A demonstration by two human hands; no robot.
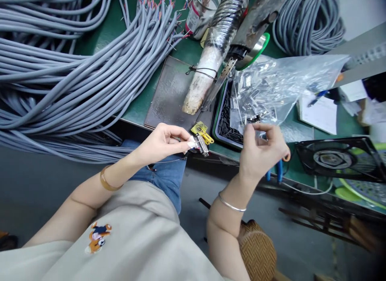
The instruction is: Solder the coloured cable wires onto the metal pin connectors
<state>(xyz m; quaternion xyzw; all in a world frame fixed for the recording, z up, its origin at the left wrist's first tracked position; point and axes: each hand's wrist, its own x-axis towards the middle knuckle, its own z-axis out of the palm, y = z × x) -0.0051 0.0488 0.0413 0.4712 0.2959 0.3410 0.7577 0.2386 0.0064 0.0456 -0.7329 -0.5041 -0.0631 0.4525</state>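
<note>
My left hand (171, 142) is closed in a pinch on a small metal connector (201, 145) at the bench's front edge. A yellow tool (202, 131) lies just behind the connector. Over on the right, my right hand (261, 146) is raised with thumb and fingers together, in front of a clear plastic bag (268, 83) of small metal parts. Whatever its fingertips hold, if anything, is too small to make out. Between the hands stands a dark tray (227, 128) of small black pieces, partly under the bag.
Grey cables (90, 71) cover the left of the green bench. A foil-wrapped tube (211, 55) slants over a metal plate (165, 91). A black fan (334, 158) and blue-handled tool (280, 170) are at right, a cable coil (309, 25) behind, and a stool (257, 253) below.
</note>
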